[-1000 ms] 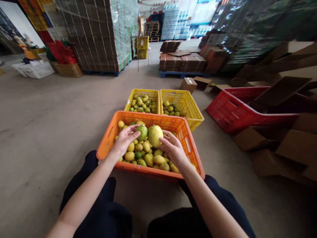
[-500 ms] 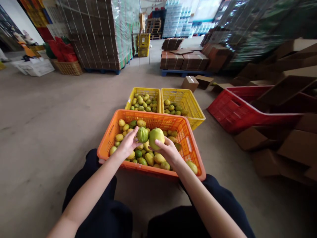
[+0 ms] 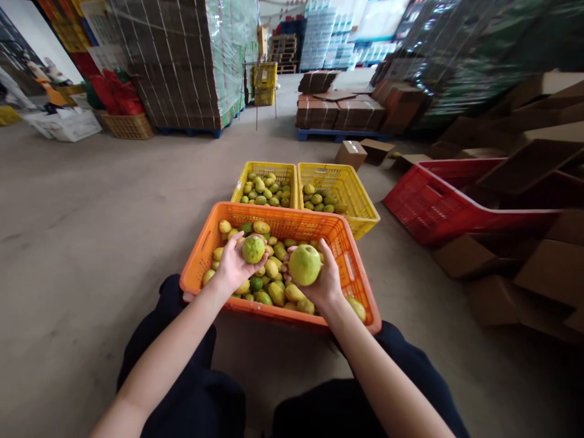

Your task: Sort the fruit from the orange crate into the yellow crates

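Observation:
An orange crate (image 3: pixel 353 246) holding several yellow and green fruits (image 3: pixel 276 293) stands between my knees. Over its left half, my left hand (image 3: pixel 233 264) holds a small green fruit (image 3: pixel 253 249) in the palm, fingers curled round its lower side. My right hand (image 3: pixel 329 283) cups a larger pale green fruit (image 3: pixel 305 265) over the crate's middle right. The two held fruits are apart, and both hands are above the pile. Fingers beneath the larger fruit are partly hidden.
Two yellow crates (image 3: pixel 360 198) with fruits stand just beyond the orange one. To the right are a red crate (image 3: pixel 422 201) and cardboard boxes (image 3: pixel 547 267). Wrapped stacks (image 3: pixel 168 67), a wicker basket (image 3: pixel 130 126) and a blue pallet (image 3: pixel 319 134) are further back.
My hands have moved apart and turned palms up, so the two fruits have separated. The small fruit has shifted left and the larger one right, both turned in the hands.

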`<state>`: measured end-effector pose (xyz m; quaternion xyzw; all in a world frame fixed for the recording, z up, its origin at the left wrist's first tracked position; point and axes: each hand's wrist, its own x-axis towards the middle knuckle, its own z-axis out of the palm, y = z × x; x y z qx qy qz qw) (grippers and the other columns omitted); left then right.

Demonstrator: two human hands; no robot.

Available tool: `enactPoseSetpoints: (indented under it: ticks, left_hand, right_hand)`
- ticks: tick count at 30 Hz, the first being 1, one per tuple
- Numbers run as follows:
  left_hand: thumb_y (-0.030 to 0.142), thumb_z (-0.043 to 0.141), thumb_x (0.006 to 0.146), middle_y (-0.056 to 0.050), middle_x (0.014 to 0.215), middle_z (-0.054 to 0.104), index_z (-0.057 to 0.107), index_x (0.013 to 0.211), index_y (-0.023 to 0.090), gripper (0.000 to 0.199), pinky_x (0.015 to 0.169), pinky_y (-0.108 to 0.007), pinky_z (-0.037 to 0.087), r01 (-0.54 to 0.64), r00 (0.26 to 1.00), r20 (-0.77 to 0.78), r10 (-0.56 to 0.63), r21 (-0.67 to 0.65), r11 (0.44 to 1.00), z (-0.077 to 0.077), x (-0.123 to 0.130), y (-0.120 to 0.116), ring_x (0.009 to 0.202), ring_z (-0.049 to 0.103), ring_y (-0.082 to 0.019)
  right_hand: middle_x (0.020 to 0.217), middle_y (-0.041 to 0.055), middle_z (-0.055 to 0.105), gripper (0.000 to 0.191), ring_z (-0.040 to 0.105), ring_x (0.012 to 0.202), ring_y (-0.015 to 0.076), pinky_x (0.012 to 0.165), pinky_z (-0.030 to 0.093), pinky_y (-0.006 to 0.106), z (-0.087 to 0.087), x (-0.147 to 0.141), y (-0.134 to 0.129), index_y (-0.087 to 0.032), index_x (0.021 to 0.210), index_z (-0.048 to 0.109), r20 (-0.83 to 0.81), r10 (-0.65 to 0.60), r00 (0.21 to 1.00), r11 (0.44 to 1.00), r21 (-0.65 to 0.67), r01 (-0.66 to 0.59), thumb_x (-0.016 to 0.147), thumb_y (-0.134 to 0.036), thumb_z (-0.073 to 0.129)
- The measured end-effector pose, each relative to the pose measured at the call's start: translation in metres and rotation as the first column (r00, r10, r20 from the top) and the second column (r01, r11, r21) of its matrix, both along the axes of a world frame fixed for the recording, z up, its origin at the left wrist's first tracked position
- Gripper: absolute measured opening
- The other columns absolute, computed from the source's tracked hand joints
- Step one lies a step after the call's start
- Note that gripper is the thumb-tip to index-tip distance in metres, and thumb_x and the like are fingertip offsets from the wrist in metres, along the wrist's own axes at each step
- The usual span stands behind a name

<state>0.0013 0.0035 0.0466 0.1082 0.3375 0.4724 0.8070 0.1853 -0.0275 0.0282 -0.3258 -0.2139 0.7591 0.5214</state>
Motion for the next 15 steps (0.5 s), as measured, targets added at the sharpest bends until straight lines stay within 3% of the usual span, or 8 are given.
enactPoseSetpoints:
  ticks: [3,6,10,15]
  left_hand:
    - [0.030,0.058,0.081,-0.002,0.061,0.059,0.059,0.065,0.014,0.022,0.044,-0.019,0.048,0.061,0.998,-0.024,-0.061,0.034,0.998,0.0007,0.0002,-0.0018,0.052,0.059,-0.011]
    - [0.028,0.059,0.075,0.000,0.053,0.054,0.054,0.053,0.015,0.026,0.036,-0.018,0.040,0.099,0.992,-0.094,-0.085,0.150,0.984,0.0018,0.0015,-0.0047,0.045,0.053,-0.010]
    - [0.031,0.061,0.068,0.000,0.047,0.049,0.054,0.047,0.015,0.027,0.034,-0.019,0.038,0.129,0.983,-0.163,-0.089,0.253,0.959,0.0024,0.0029,-0.0081,0.040,0.050,-0.010]
    - [0.036,0.063,0.069,0.001,0.043,0.044,0.052,0.044,0.016,0.034,0.032,-0.020,0.035,0.150,0.975,-0.200,-0.100,0.252,0.956,0.0048,0.0028,-0.0101,0.037,0.047,-0.010]
  right_hand:
    - [0.059,0.0071,0.066,0.047,0.063,0.054,0.0190,0.043,0.046,0.026,-0.0012,-0.0012,0.0004,-0.016,0.065,0.068,0.013,0.077,0.997,0.997,0.022,-0.077,0.073,-0.062,0.059]
    - [0.054,0.0069,0.065,0.041,0.060,0.048,0.0173,0.040,0.045,0.025,-0.0018,-0.0043,-0.0009,-0.015,0.061,0.068,0.071,0.091,0.993,0.994,0.061,-0.096,0.070,-0.055,0.062]
    - [0.055,0.0094,0.067,0.034,0.065,0.057,0.0216,0.040,0.045,0.025,-0.0011,-0.0084,-0.0036,-0.016,0.057,0.066,0.143,0.068,0.987,0.990,0.109,-0.084,0.066,-0.049,0.063]
    - [0.060,0.0107,0.070,0.032,0.067,0.065,0.0249,0.040,0.044,0.026,-0.0012,-0.0090,-0.0048,-0.017,0.062,0.067,0.181,0.093,0.979,0.986,0.119,-0.116,0.067,-0.048,0.061]
